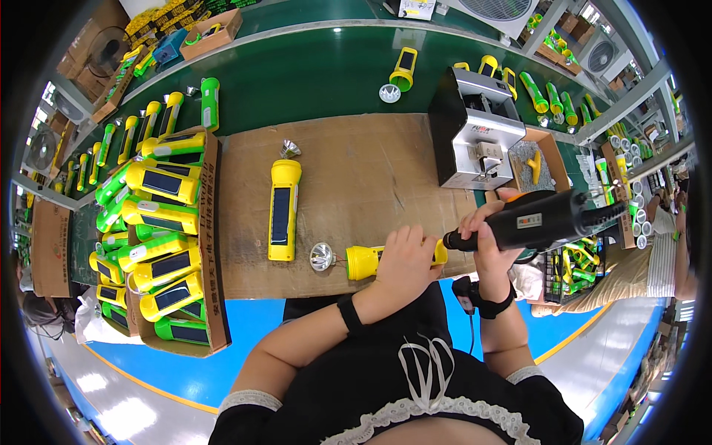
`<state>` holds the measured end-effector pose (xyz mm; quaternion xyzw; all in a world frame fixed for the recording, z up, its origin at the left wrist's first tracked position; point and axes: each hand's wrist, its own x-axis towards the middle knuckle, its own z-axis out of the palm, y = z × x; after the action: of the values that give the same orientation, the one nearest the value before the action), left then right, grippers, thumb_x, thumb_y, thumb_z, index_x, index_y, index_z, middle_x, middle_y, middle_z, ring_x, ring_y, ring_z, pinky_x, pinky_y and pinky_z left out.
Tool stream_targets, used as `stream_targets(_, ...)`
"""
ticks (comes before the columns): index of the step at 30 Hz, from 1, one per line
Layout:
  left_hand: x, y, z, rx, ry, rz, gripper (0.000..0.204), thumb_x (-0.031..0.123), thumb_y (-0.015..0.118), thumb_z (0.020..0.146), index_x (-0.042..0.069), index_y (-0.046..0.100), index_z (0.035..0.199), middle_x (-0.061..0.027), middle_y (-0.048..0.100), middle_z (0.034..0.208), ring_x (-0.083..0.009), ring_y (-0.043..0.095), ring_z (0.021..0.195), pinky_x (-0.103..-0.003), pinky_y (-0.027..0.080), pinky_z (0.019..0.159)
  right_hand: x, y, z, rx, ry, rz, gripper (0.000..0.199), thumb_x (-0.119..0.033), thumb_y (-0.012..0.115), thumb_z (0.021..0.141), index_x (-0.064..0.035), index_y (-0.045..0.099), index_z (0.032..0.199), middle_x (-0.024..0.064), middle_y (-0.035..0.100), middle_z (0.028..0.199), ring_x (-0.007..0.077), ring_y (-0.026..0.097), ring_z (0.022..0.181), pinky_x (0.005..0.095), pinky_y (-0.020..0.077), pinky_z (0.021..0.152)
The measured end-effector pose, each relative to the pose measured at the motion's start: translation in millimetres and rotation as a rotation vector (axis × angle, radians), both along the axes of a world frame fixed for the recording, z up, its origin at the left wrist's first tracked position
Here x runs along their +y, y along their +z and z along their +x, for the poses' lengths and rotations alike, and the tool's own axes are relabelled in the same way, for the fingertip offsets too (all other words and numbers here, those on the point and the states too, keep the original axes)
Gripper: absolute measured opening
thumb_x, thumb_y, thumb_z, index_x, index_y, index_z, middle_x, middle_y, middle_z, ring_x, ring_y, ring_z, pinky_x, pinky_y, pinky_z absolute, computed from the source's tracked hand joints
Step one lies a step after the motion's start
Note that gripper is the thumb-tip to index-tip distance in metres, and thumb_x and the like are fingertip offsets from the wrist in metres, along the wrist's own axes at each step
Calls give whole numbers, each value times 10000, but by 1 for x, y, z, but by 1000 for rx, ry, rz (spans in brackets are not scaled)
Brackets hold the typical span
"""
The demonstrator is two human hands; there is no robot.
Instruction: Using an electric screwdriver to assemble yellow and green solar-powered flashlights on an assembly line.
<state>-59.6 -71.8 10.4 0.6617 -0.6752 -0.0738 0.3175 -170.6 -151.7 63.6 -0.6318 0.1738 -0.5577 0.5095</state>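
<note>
At bench centre: yellow flashlight (pixel 371 260) lies flat on the cardboard mat (pixel 348 185), silver reflector (pixel 321 256) at its head
Left hand (pixel 404 256): pressed over the body, pinning it steady
Right hand (pixel 486 241): clenched round black electric screwdriver (pixel 538 219) (tip at the body's rear)
Supply: 1 carton of flashlights (pixel 159 237) within left reach
Surroundings: green conveyor (pixel 319 70), grey screw feeder (pixel 475 133)

Showing a flashlight assembly line in a factory: green conveyor belt (pixel 319 70) carrying yellow and green flashlights (pixel 210 102), cardboard box (pixel 211 245) brimming with more, screw feeder machine (pixel 475 126) sitting alongside.
</note>
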Motion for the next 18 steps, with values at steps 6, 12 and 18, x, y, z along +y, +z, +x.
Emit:
stream_targets(6,2,1,1,27,-6,27,401,271,768,612,75,597,917,-77,505,885,-253,496,893,-365,383,762,-3,-6,2,38,100,5,450,-120,646,827,-31,348,1152,66,493,675,161,510,538,291,451,545)
stream_targets(12,1,3,1,27,-5,-13,409,270,766,608,69,599,923,-85,511,910,-260,492,917,-378,380,770,-6,-6,2,7,127,86,438,51,547,766,-25,344,1146,57,511,679,139,529,586,262,448,564)
stream_targets(18,-1,7,4,12,-22,43,406,287,755,623,80,611,940,-95,511,945,-268,487,930,-378,379,793,-11,-5,-3,-8,165,104,511,35,579,774,-5,321,1213,62,524,708,140,537,605,280,459,583)
